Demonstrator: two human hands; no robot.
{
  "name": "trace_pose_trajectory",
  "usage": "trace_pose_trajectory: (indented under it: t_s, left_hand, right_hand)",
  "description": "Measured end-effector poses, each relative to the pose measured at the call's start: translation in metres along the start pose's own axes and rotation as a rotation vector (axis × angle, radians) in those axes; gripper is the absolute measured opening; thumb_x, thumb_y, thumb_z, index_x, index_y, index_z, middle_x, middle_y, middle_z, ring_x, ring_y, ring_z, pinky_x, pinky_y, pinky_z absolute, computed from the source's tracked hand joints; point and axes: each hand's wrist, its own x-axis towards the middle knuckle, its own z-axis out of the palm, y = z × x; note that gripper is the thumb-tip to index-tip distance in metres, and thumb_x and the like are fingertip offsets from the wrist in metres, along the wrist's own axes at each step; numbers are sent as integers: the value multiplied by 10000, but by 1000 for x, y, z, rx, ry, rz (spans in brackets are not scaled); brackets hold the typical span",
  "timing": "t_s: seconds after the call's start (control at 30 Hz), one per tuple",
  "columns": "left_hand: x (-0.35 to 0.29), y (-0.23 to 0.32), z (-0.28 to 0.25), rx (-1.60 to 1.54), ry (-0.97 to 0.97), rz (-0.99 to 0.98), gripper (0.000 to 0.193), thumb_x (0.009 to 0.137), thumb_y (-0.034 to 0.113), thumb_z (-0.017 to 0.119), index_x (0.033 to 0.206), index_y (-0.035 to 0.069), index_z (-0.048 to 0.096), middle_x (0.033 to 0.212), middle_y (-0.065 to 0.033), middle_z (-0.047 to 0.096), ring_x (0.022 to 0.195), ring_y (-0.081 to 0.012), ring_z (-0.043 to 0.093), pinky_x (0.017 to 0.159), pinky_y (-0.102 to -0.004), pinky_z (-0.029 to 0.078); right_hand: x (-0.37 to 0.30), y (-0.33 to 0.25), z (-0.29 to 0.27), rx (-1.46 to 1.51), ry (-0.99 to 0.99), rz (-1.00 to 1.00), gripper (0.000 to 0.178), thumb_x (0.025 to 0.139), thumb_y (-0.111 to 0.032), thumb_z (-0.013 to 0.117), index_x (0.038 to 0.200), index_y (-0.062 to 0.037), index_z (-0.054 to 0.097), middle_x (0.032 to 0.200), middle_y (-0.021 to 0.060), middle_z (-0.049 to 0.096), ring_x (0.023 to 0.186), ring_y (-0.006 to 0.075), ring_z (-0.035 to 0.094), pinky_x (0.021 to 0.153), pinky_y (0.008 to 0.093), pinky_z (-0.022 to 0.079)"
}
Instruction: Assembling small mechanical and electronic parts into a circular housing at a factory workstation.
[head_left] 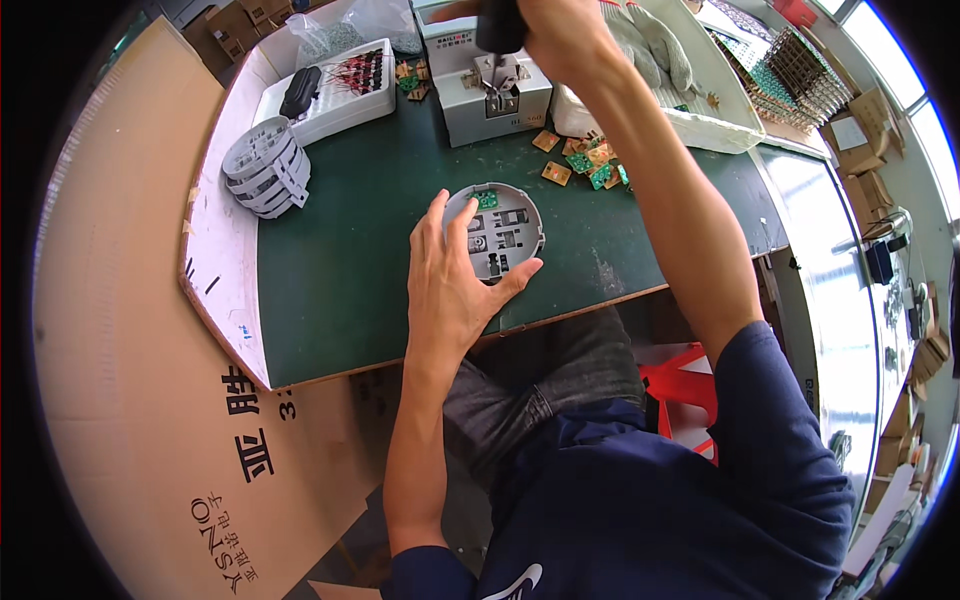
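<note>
My left hand (455,280) lies flat on the green mat, fingers spread, steadying a round grey plastic housing (505,232) that has a small green circuit board (487,199) in its upper part. My right hand (560,30) is raised at the top of the view, closed around a dark powered screwdriver (498,25). The tool's tip points down at the grey screw feeder box (495,90) behind the housing.
A stack of grey round housings (268,165) sits at the left. A white tray (330,90) holds a black object and red-wired parts. Several small circuit boards (585,160) lie right of the feeder. White foam trays (700,120), cardboard (120,350), a red stool (685,385).
</note>
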Motion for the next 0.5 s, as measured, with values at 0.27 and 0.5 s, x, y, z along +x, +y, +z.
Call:
trace_pose_trajectory:
  t_s: [0.27, 0.5]
  left_hand:
    - [4, 5, 6, -23, 1, -4, 909, 769, 605, 833, 1401, 13, 557, 1546, -214, 436, 1381, -394, 454, 1121, -482, 432]
    - [7, 3, 6, -22, 1, -22, 893, 764, 559, 857, 1399, 7, 559, 1546, -204, 438, 1371, -386, 461, 1115, -479, 437]
  right_hand:
    - [23, 22, -29, -258, 73, 0, 359, 930, -353, 790, 979, -79, 564, 693, -17, 551, 583, 80, 527, 537, 255, 438]
    - [17, 40, -27, -317, 94, 15, 350, 920, -305, 789, 1053, -67, 570, 703, -28, 556, 571, 70, 508, 508, 256, 420]
